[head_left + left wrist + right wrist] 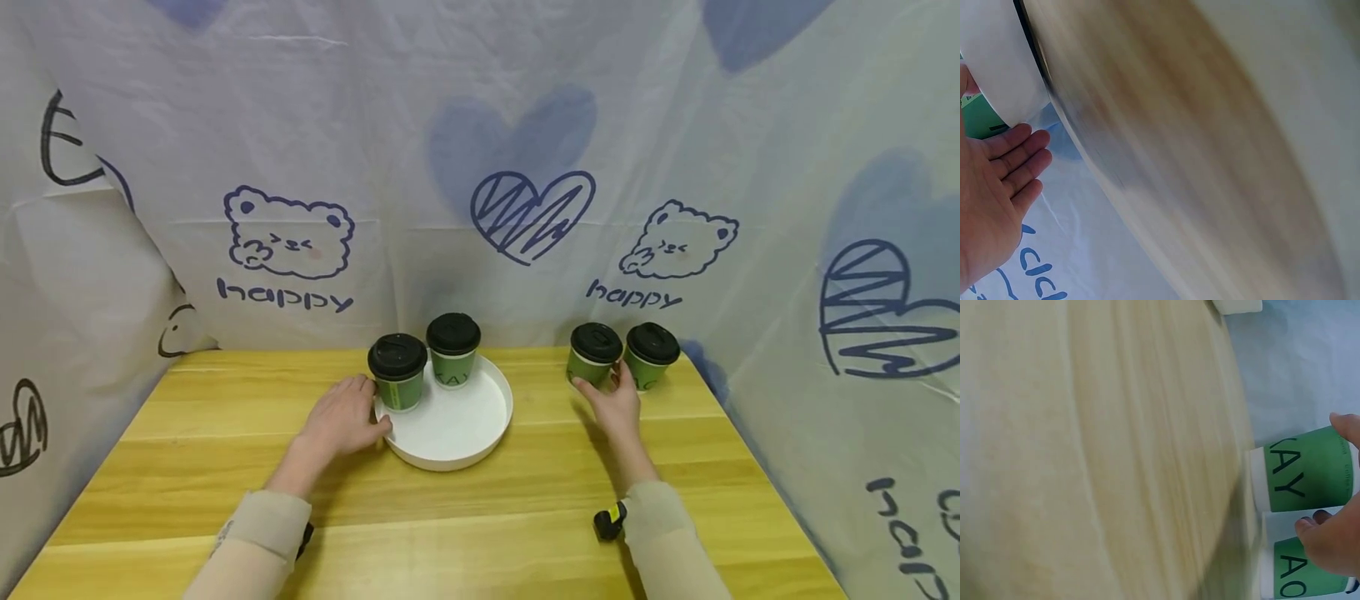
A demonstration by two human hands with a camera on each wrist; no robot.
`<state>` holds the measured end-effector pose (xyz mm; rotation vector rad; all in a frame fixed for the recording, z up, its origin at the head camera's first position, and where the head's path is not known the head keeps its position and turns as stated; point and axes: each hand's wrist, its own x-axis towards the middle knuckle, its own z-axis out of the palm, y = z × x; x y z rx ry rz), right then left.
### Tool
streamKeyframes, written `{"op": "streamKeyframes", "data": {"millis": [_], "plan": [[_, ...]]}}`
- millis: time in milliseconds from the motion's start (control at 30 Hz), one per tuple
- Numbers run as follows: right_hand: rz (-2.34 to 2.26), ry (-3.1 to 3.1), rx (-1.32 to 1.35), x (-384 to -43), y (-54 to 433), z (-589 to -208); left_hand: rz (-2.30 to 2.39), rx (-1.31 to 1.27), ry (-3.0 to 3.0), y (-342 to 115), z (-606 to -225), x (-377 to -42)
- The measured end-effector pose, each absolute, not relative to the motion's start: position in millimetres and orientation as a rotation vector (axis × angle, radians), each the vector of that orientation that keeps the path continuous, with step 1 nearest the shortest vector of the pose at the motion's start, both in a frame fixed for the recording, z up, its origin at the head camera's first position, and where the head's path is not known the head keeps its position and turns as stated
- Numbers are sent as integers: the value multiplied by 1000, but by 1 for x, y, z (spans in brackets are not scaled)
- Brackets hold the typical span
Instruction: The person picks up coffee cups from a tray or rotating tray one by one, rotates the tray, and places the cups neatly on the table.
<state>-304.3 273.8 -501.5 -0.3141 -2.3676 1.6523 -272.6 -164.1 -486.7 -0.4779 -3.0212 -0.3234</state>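
Note:
A round white tray point(450, 433) holds two green paper cups with black lids: the front left cup point(399, 387) and the cup behind it point(453, 368). My left hand point(341, 417) is beside the front left cup at the tray's left rim. Its fingers are extended in the left wrist view, where a green cup point(984, 120) shows partly behind them. On the right, my right hand point(617, 412) holds a third lidded cup point(588, 367) between thumb and fingers. Against its right side stands another lidded cup point(649, 371); fingers reach between the two.
The wooden table point(450, 533) ends at a hanging white cloth point(405, 125) printed with hearts and bears. Cloth also borders the left and right sides. A small black and yellow device point(610, 522) is by the right sleeve point(660, 517).

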Motion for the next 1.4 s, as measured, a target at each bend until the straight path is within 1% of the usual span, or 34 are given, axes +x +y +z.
{"op": "streamKeyframes", "data": {"millis": [400,800,1033,1400], "plan": [[1676,-2340,-282,-277,264,-482,-338,-485,-3009,-164,-485,-271],[1677,-2248,-207,-261,246,-467,-335,-483,-3011,-165,-485,-272],[1748,-2267,-121,-259,227,-463,-348,-478,-3015,-165,-486,-273],[1667,-2413,19,-268,195,-478,-351,-477,-3022,-166,-486,-272]]}}
